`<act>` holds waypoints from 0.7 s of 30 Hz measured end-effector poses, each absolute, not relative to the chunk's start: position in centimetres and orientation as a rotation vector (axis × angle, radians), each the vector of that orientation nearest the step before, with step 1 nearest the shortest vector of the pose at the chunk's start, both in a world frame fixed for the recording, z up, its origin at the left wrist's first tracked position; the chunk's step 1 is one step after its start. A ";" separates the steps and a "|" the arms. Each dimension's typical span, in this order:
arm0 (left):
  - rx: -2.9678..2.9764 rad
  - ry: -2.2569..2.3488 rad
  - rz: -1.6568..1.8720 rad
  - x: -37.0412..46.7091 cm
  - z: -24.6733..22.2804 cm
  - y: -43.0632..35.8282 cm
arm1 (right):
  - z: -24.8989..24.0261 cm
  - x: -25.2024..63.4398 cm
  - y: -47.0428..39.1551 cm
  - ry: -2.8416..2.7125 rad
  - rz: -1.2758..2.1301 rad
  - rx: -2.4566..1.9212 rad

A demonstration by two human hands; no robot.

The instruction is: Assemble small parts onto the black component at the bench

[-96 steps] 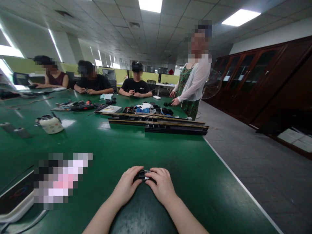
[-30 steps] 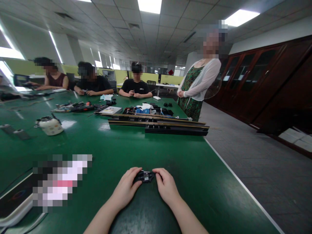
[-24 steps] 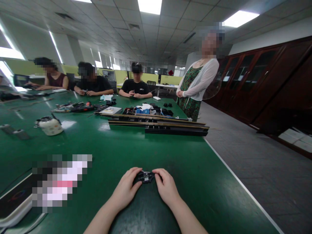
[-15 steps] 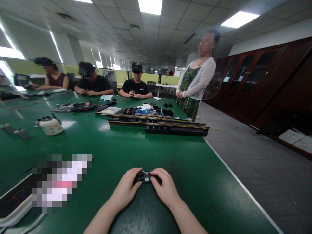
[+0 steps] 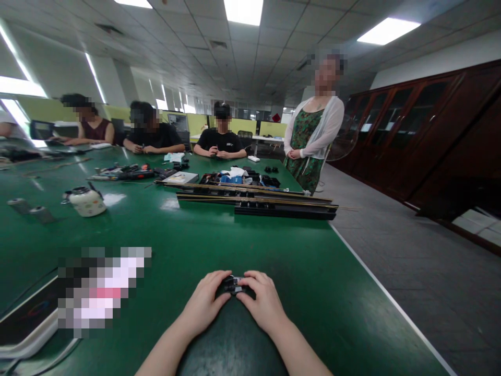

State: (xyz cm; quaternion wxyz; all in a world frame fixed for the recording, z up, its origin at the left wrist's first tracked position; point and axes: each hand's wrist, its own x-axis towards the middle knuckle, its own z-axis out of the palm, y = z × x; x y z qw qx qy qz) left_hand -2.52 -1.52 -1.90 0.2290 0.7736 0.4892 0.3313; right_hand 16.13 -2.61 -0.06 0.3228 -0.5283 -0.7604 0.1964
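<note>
Between my two hands, low over the green table (image 5: 235, 248), is a small black part with silver metal bits (image 5: 234, 284); its exact kind is too small to make out. My left hand (image 5: 207, 297) grips its left end between thumb and fingers. From the other side, my right hand (image 5: 261, 297) pinches the right end, the thumb at the near edge and a fingertip over the top. The fingers cover both ends of the part.
Long black rails (image 5: 285, 210) with thin brass-coloured rods lie across the table ahead. A white spotted pot (image 5: 86, 202) and grey cylinders (image 5: 41, 213) stand left. A blurred-out bright object (image 5: 109, 287) lies near left. Several people sit opposite; one person (image 5: 313, 130) stands at right.
My right thumb has moved down to the near edge of the black part, and a right finger now reaches further over it. The left hand keeps its grip. The view has shifted slightly.
</note>
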 end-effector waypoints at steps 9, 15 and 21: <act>2.132 1.359 0.919 -2.5 -1.8 -1.4 | 0.3 16.3 -2.6 -1.957 0.564 -1.341; 2.117 1.370 0.889 -2.4 -1.7 -1.5 | 0.4 16.7 -2.6 -1.851 0.614 -1.310; 2.108 1.366 0.872 -2.4 -1.5 -1.6 | 0.0 16.9 -2.5 -1.724 0.638 -1.351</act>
